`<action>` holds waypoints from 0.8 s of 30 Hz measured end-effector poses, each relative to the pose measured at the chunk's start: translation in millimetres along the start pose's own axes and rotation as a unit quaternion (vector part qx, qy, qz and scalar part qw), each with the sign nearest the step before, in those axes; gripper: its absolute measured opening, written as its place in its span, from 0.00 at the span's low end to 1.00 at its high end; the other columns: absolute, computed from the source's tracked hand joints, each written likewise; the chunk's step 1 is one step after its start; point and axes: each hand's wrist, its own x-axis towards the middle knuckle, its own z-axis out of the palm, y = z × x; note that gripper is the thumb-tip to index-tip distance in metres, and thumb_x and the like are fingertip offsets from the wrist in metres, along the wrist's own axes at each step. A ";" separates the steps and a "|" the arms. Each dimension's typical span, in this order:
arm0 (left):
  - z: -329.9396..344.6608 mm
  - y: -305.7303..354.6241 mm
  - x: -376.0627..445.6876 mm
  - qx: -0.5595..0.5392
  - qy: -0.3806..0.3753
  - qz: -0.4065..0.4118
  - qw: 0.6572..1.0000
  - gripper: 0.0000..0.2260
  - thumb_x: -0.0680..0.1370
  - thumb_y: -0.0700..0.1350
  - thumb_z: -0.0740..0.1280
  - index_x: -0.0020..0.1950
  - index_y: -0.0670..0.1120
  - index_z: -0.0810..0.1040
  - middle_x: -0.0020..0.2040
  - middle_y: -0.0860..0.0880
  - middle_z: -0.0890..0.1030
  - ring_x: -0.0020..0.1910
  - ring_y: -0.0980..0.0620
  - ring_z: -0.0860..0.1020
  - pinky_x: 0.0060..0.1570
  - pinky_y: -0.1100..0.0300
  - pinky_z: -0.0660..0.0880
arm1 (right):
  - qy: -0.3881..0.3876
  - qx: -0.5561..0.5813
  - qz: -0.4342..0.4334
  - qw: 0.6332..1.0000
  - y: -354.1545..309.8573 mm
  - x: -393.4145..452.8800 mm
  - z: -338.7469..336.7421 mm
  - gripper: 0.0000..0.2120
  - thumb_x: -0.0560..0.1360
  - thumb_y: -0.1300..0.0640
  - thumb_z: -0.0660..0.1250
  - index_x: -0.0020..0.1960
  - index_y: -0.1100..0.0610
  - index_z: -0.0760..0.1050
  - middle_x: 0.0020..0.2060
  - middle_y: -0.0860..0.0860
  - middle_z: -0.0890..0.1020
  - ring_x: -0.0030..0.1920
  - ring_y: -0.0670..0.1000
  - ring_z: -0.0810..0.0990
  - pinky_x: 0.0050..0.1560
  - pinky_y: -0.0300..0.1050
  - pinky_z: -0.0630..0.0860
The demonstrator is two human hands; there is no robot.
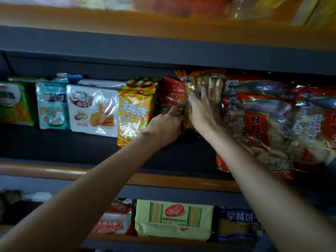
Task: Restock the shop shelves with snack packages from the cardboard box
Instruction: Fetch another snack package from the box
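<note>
orange shelf-edge strip (181,181) | dark grey shelf back panel (91,70) | blurred top edge

- Middle shelf (76,142): green pack (15,103), teal pack (51,106), white pack (92,110), striped pack (134,110), red bags (258,124).
- Lower shelf (127,241): pale-green pack (173,219), blue pack (238,226).
</note>
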 end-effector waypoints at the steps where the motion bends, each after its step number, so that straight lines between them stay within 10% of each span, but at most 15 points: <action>1: -4.3 -9.9 -13.5 -0.024 0.069 0.028 0.997 0.19 0.79 0.45 0.57 0.69 0.44 0.67 0.69 0.43 0.66 0.59 0.43 0.76 0.52 0.53 0.75 | 0.034 0.028 -0.018 0.999 -11.8 -1.6 -1.7 0.24 0.75 0.66 0.60 0.70 0.59 0.63 0.72 0.59 0.58 0.53 0.62 0.78 0.44 0.51 0.77; 4: -18.4 -50.8 -73.0 -0.083 0.191 0.035 0.978 0.16 0.73 0.46 0.55 0.53 0.42 0.78 0.54 0.43 0.77 0.43 0.42 0.80 0.35 0.55 0.76 | 0.105 0.135 -0.100 0.980 -67.6 -11.7 -6.1 0.20 0.73 0.65 0.59 0.65 0.60 0.68 0.69 0.60 0.63 0.54 0.63 0.76 0.45 0.52 0.74; 8: -24.8 -126.6 -166.2 -0.102 0.230 -0.119 0.960 0.16 0.71 0.44 0.55 0.49 0.41 0.79 0.51 0.44 0.78 0.47 0.43 0.79 0.40 0.54 0.76 | 0.149 0.253 -0.279 0.914 -185.8 -38.6 -11.9 0.17 0.71 0.64 0.55 0.57 0.62 0.73 0.62 0.62 0.71 0.42 0.60 0.80 0.31 0.48 0.76; 13: -10.4 -216.5 -365.0 -0.050 0.141 -0.354 0.923 0.15 0.69 0.42 0.56 0.48 0.37 0.79 0.50 0.40 0.78 0.48 0.40 0.77 0.46 0.50 0.76 | 0.029 0.365 -0.471 0.802 -378.8 -127.2 5.1 0.18 0.71 0.59 0.54 0.55 0.64 0.74 0.55 0.62 0.75 0.47 0.51 0.73 0.40 0.49 0.74; 20: 26.3 -227.6 -711.5 -0.036 0.004 -0.704 0.709 0.13 0.76 0.41 0.60 0.59 0.46 0.76 0.59 0.45 0.74 0.59 0.43 0.72 0.60 0.52 0.69 | -0.158 0.227 -0.734 0.620 -609.5 -355.3 43.5 0.29 0.54 0.68 0.75 0.55 0.63 0.76 0.53 0.65 0.77 0.45 0.65 0.80 0.41 0.52 0.80; 24: 37.6 -197.3 -840.8 -0.056 -0.048 -0.793 0.605 0.12 0.77 0.44 0.60 0.59 0.45 0.75 0.58 0.44 0.73 0.58 0.43 0.73 0.57 0.50 0.71 | -0.256 0.118 -0.822 0.494 -689.1 -477.1 45.7 0.26 0.75 0.61 0.60 0.72 0.59 0.59 0.71 0.61 0.58 0.67 0.62 0.63 0.65 0.52 0.66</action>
